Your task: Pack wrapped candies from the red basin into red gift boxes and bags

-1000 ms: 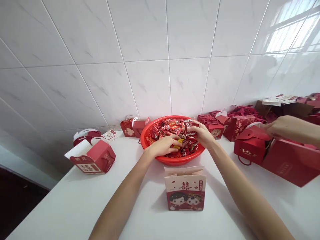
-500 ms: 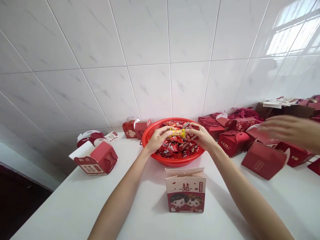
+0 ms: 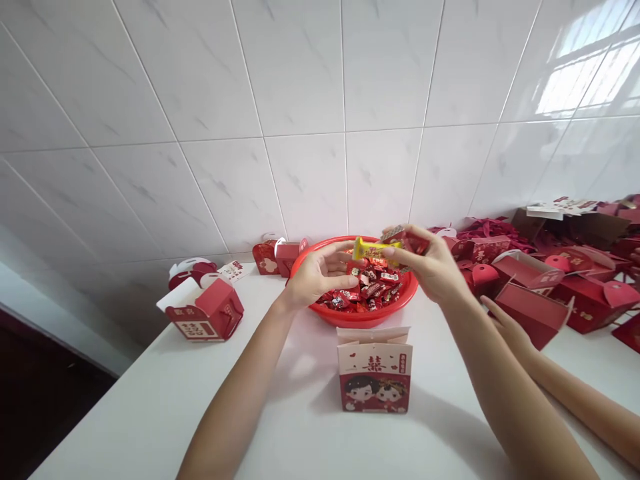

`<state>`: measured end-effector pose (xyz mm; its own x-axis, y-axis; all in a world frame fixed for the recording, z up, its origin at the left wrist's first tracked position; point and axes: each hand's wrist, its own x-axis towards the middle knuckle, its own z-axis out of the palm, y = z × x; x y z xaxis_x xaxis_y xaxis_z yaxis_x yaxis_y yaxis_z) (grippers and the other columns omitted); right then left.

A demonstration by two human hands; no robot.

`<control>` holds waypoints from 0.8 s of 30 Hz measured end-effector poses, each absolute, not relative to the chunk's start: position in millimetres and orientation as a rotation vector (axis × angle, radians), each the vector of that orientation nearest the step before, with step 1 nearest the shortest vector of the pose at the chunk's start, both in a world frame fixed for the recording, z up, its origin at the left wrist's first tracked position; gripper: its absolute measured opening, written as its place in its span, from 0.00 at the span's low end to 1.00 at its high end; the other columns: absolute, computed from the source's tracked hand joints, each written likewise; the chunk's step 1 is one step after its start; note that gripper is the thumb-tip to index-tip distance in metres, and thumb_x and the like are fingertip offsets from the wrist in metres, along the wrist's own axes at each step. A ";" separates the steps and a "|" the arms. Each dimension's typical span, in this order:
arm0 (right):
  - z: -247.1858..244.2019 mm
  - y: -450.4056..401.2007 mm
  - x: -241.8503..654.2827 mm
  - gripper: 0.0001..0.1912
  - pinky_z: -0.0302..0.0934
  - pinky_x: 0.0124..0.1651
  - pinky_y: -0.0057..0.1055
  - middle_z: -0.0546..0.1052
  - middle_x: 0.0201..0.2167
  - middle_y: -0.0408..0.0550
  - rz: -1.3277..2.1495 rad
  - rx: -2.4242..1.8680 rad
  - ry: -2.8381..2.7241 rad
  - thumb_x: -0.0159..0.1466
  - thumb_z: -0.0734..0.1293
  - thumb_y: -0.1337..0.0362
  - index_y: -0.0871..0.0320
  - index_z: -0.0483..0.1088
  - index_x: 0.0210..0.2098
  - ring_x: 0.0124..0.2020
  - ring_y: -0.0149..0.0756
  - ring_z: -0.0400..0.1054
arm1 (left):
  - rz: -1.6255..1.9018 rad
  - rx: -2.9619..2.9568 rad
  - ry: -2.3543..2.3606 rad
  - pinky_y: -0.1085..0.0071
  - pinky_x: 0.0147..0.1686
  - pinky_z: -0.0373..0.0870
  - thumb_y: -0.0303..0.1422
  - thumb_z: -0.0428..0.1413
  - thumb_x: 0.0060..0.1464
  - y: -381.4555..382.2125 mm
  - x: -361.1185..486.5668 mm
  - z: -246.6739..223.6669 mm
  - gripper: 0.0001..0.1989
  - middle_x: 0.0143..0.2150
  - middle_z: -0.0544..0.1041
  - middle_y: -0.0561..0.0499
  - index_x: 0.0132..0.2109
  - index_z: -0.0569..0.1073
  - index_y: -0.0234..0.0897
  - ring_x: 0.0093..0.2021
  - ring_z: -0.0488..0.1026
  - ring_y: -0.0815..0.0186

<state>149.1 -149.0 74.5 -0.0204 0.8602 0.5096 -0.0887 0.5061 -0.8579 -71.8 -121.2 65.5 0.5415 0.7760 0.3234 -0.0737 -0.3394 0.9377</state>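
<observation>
Over the red plastic basket [image 3: 350,321], my right hand [image 3: 434,263] grips a yellow-wrapped candy [image 3: 367,249] between thumb and fingers. Also in that hand are red-wrapped candies [image 3: 407,239], partly covered by the fingers. My left hand [image 3: 317,277] is at the basket's left side, thumb and fingers apart above the heap of mostly red candies [image 3: 373,287]. In front of the basket stands a white and red carton [image 3: 375,377] printed with two cartoon figures, its top flaps raised.
An open red box [image 3: 210,313] stands at the left, and small boxes [image 3: 280,259] lean near the tiled wall. Many red boxes [image 3: 530,310] crowd the right side. Another person's hand [image 3: 510,333] reaches in beside my right forearm.
The yellow candy has left my left fingers and stays in my right hand, which has risen slightly rightward. My left hand has spread. The other person's hand has moved left and down, nearer my arm.
</observation>
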 end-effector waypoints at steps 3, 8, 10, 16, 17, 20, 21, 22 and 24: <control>90.4 -171.2 158.9 0.19 0.70 0.37 0.32 0.77 0.32 0.43 0.779 -0.730 -1.422 0.54 0.78 0.57 0.54 0.76 0.42 0.34 0.35 0.73 | 0.953 1.818 0.559 0.61 0.47 0.78 0.31 0.71 0.44 -145.9 -77.5 77.9 0.30 0.46 0.81 0.43 0.56 0.76 0.35 0.47 0.79 0.57; 103.0 -198.8 166.7 0.17 0.72 0.41 0.36 0.79 0.35 0.45 0.689 -0.734 -1.511 0.56 0.78 0.59 0.52 0.75 0.43 0.38 0.40 0.76 | 0.769 2.171 0.507 0.60 0.54 0.75 0.30 0.69 0.47 -179.7 -73.7 88.9 0.10 0.51 0.80 0.45 0.39 0.83 0.38 0.55 0.75 0.54; 104.3 -203.6 167.8 0.17 0.72 0.44 0.38 0.80 0.36 0.45 0.693 -0.722 -1.539 0.56 0.78 0.59 0.52 0.75 0.44 0.41 0.41 0.76 | 0.672 2.298 0.464 0.61 0.53 0.74 0.28 0.66 0.51 -184.8 -71.2 89.3 0.03 0.49 0.81 0.46 0.36 0.83 0.38 0.51 0.77 0.58; 105.0 -206.8 169.0 0.18 0.73 0.42 0.37 0.80 0.37 0.47 0.641 -0.757 -1.582 0.56 0.77 0.57 0.53 0.75 0.44 0.41 0.42 0.76 | 0.726 2.356 0.574 0.65 0.47 0.76 0.25 0.60 0.56 -181.3 -67.4 83.0 0.05 0.47 0.82 0.48 0.35 0.81 0.38 0.47 0.79 0.61; 104.9 -206.9 168.8 0.18 0.73 0.41 0.37 0.80 0.37 0.47 0.636 -0.762 -1.590 0.56 0.77 0.57 0.53 0.76 0.44 0.41 0.42 0.76 | 0.744 2.346 0.612 0.65 0.47 0.76 0.26 0.60 0.56 -179.9 -66.7 81.6 0.05 0.48 0.82 0.49 0.35 0.81 0.38 0.49 0.78 0.60; 104.8 -207.1 167.6 0.18 0.71 0.36 0.34 0.79 0.35 0.46 0.637 -0.772 -1.620 0.56 0.78 0.56 0.53 0.76 0.43 0.37 0.40 0.75 | 0.730 2.300 0.695 0.66 0.46 0.74 0.28 0.60 0.58 -176.6 -63.0 77.9 0.03 0.45 0.81 0.49 0.36 0.79 0.38 0.48 0.77 0.61; 104.9 -207.2 167.3 0.18 0.70 0.33 0.33 0.78 0.34 0.45 0.640 -0.781 -1.636 0.55 0.78 0.56 0.53 0.76 0.43 0.35 0.38 0.74 | 0.708 2.282 0.721 0.67 0.45 0.74 0.29 0.59 0.59 -175.8 -61.4 77.0 0.03 0.43 0.81 0.50 0.38 0.78 0.38 0.46 0.77 0.62; 105.3 -207.4 166.9 0.19 0.68 0.31 0.32 0.78 0.33 0.45 0.642 -0.790 -1.653 0.55 0.78 0.55 0.54 0.76 0.43 0.33 0.37 0.73 | 0.683 2.269 0.749 0.67 0.42 0.74 0.29 0.58 0.59 -175.2 -59.9 76.1 0.03 0.41 0.81 0.51 0.39 0.77 0.38 0.42 0.77 0.64; 106.3 -208.0 166.5 0.19 0.66 0.29 0.30 0.77 0.32 0.45 0.640 -0.804 -1.689 0.55 0.78 0.54 0.54 0.76 0.43 0.30 0.34 0.71 | 0.646 2.249 0.805 0.69 0.38 0.72 0.30 0.59 0.58 -174.0 -57.0 74.6 0.03 0.38 0.80 0.52 0.39 0.76 0.38 0.37 0.76 0.66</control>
